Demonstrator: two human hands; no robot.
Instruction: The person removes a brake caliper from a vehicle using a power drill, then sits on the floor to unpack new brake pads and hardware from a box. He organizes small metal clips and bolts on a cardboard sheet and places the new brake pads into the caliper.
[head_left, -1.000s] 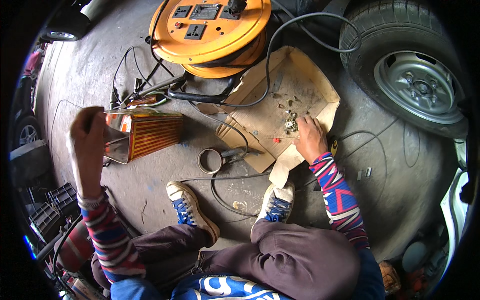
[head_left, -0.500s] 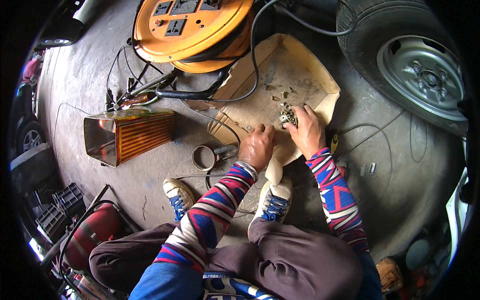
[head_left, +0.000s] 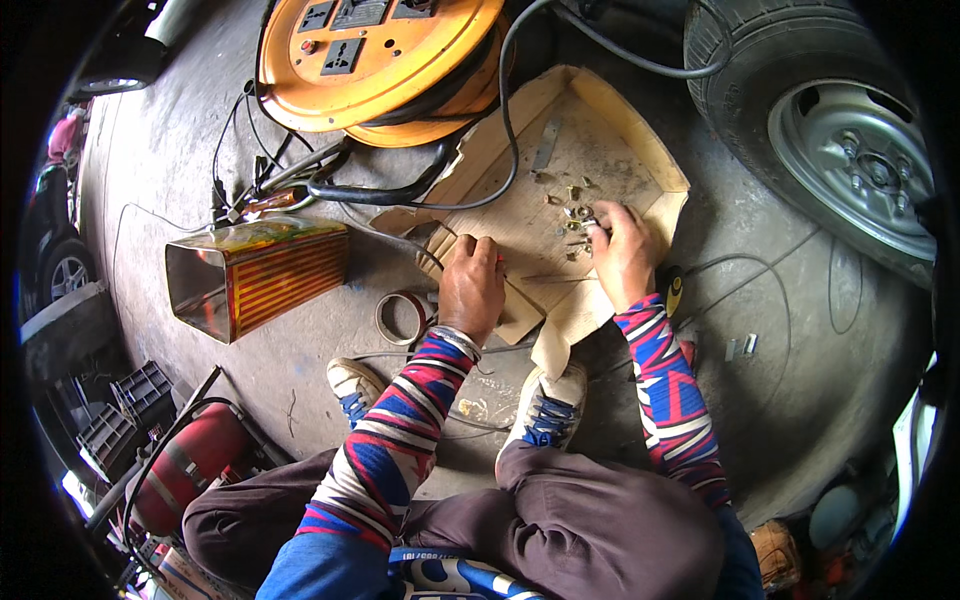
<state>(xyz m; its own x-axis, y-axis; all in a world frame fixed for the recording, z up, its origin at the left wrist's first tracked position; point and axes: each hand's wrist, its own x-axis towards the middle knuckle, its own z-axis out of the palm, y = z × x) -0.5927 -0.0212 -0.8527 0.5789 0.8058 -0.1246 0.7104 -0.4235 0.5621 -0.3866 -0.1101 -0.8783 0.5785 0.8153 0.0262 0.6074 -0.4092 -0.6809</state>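
Observation:
A bent cardboard sheet [head_left: 490, 215] lies on the floor in front of my feet. Loose nuts and bolts [head_left: 572, 226] are scattered on it. At the right edge of this hardware is my right hand [head_left: 625, 258], thumb and fingers pinched around a small shiny metal piece that looks like a nut. My left hand [head_left: 474, 288] is curled closed at the cardboard's near left side. A bit of red shows by its fingertips, but what it holds is hidden. A roll of tape [head_left: 400, 318] rests on the floor just left of that wrist.
An orange cable reel [head_left: 385, 60] with sockets stands at the far left, its dark cable [head_left: 512, 130] crossing the cardboard. A wheel [head_left: 850, 150] is at the far right. Left lies an open striped tin [head_left: 290, 280]. A yellow-and-black handle [head_left: 675, 290] lies beside my right wrist.
My left hand has moved left, away from the right one. The clumped nuts and bolts now lie more spread out. My right hand has shifted slightly right, fingers drawn in.

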